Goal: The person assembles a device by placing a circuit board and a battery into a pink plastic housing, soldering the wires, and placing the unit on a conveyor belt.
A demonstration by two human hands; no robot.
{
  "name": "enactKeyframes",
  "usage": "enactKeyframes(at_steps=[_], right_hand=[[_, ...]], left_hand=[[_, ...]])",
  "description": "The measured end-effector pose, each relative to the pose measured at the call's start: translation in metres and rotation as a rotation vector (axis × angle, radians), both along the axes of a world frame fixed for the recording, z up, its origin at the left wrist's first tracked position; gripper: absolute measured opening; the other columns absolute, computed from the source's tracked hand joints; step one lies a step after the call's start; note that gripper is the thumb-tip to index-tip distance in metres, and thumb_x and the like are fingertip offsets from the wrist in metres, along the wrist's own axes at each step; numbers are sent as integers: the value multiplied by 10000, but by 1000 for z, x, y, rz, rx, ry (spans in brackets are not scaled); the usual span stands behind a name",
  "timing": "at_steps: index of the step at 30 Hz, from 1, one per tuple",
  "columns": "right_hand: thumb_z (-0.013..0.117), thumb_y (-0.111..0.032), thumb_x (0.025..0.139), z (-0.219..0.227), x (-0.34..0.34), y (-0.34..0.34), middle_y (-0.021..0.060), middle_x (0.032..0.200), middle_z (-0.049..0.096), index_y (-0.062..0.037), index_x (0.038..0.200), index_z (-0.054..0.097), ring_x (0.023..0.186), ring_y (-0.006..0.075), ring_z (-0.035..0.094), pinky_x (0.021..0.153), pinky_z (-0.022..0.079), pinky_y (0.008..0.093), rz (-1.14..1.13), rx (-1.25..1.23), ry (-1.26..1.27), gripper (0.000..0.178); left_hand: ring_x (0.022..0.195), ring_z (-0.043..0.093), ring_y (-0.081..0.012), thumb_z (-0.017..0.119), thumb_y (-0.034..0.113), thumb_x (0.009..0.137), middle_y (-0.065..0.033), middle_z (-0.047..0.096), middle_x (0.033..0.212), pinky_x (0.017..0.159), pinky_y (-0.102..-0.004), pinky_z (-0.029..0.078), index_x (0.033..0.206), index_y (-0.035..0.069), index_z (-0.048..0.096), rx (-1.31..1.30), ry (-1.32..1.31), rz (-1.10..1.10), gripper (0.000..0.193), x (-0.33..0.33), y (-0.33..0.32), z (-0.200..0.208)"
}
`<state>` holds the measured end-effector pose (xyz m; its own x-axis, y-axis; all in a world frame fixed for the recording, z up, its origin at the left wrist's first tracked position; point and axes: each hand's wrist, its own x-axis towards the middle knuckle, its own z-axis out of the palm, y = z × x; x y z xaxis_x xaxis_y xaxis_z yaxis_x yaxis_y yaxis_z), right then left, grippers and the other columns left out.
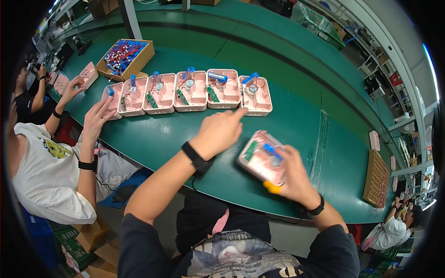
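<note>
My right hand (pixel 296 178) grips a pink plastic case (pixel 264 169) tilted over the near part of the bench. Inside it are a blue cylindrical battery (pixel 271 149) and a green circuit board (pixel 251 150); motion blurs the details. A yellow piece (pixel 272 187), perhaps a tool handle, shows under that hand. My left hand (pixel 220 132) reaches forward, index finger stretched out to the near-left corner of the end case (pixel 264 110) in a row. Its other fingers are curled, with nothing visible in them. The end case holds a blue battery (pixel 250 78) and a round metal part (pixel 251 89).
Several similar pink cases (pixel 191 109) stand side by side leftward. A co-worker's hand (pixel 96 118) touches the row's left end. Behind it is a cardboard box (pixel 141 58) of blue batteries with wires. A brown compartment tray (pixel 373 178) lies at the bench's right end.
</note>
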<state>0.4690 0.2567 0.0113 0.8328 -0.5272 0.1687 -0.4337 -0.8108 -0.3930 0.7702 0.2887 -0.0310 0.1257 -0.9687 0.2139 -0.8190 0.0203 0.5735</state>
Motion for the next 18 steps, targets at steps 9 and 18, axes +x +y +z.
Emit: enactKeyframes(at_steps=[9, 18], right_hand=[[857, -437, 898, -7, -22, -231, 278, 1460, 562, -50, 1534, 499, 1355, 472, 574, 1153, 486, 461, -524, -64, -134, 827], [863, -530, 880, -61, -24, -348, 326, 1549, 468, -110, 1598, 402, 1383, 539, 516, 1153, 454, 591, -769, -190, 122, 950]], left_hand=[[1008, 741, -399, 727, 338, 994, -191, 742, 1057, 818, -520, 615, 1249, 24, 613, 37, -120, -37, 420, -27, 12, -6], [1042, 721, -389, 755, 149, 963, -161, 714, 1206, 906, -488, 601, 1287, 70, 658, -152, -29, -65, 348, 0, 127, -17]])
